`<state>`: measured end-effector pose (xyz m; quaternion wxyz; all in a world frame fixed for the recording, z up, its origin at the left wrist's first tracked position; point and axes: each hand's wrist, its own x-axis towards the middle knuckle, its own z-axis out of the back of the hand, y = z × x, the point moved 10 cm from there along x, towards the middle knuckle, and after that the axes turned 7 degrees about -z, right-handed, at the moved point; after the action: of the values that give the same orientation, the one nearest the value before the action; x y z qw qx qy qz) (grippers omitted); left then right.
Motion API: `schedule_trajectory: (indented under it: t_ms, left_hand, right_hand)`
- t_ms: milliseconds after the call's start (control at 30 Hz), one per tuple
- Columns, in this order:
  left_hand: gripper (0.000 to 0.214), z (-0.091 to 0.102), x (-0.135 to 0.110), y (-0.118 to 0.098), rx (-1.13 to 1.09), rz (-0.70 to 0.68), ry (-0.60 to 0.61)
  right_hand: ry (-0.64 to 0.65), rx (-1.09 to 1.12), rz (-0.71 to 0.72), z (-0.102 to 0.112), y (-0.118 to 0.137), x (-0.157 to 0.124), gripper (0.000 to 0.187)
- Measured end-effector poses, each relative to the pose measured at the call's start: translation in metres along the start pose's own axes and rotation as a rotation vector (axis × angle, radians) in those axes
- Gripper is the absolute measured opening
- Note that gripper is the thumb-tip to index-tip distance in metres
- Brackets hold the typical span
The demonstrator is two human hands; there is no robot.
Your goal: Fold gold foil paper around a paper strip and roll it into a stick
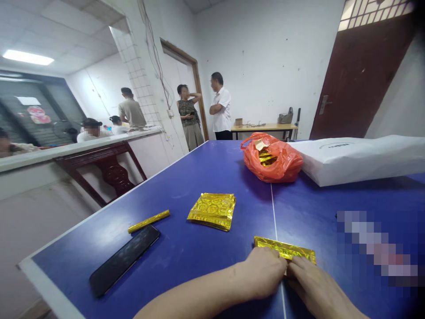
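Two hands on a gold foil piece

The left hand (262, 272) and right hand (315, 283) sit close together on the near edge of the gold foil piece (284, 249), at the centre line of the blue table-tennis table (43, 279) (if they really clamp it, I cannot tell). The foil seems thin, so a hard pull could tear it, and a careless elbow could knock the phone (124, 260) off the table's edge.
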<state>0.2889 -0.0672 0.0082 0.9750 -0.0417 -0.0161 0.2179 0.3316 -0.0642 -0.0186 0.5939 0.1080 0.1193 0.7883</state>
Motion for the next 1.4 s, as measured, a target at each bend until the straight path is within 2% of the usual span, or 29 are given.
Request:
schedule_trajectory:
  t_ms: [167, 433, 600, 800, 933, 1067, 1133, 1200, 1267, 1400]
  left_hand:
    - [0.016, -0.004, 0.001, 0.004, 0.006, 0.027, 0.082]
    - [0.015, -0.004, -0.006, 0.019, 0.015, 0.098, 0.193]
    - [0.015, 0.004, -0.012, 0.025, 0.016, 0.106, 0.224]
    - [0.018, 0.01, -0.018, 0.032, -0.057, 0.133, 0.303]
    - [0.018, 0.01, -0.017, 0.03, -0.055, 0.107, 0.3]
    - [0.018, 0.008, -0.017, 0.031, -0.035, 0.126, 0.305]
    - [0.019, 0.007, -0.017, 0.029, -0.019, 0.115, 0.297]
    - [0.019, 0.007, -0.016, 0.028, -0.005, 0.108, 0.29]
    - [0.019, 0.007, -0.016, 0.028, 0.001, 0.107, 0.28]
    - [0.017, 0.007, -0.015, 0.028, -0.01, 0.113, 0.274]
  right_hand:
    - [-0.01, 0.013, -0.031, 0.003, -0.017, 0.001, 0.023]
    - [0.077, 0.04, -0.08, 0.011, -0.043, -0.004, 0.015]
    - [0.114, 0.025, -0.136, 0.011, -0.061, -0.004, 0.014]
    - [0.218, 0.0, -0.191, 0.012, -0.068, -0.006, 0.018]
    - [0.213, -0.065, -0.219, 0.027, -0.067, -0.01, 0.018]
    - [0.168, -0.123, -0.245, 0.042, -0.058, -0.013, 0.008]
    - [0.103, -0.104, -0.193, 0.047, -0.042, -0.011, 0.006]
    - [-0.017, -0.089, -0.118, 0.051, -0.024, -0.008, 0.009]
    - [-0.068, -0.098, -0.066, 0.045, -0.01, -0.006, 0.011]
    - [-0.054, -0.102, -0.005, 0.02, 0.007, -0.002, 0.014]
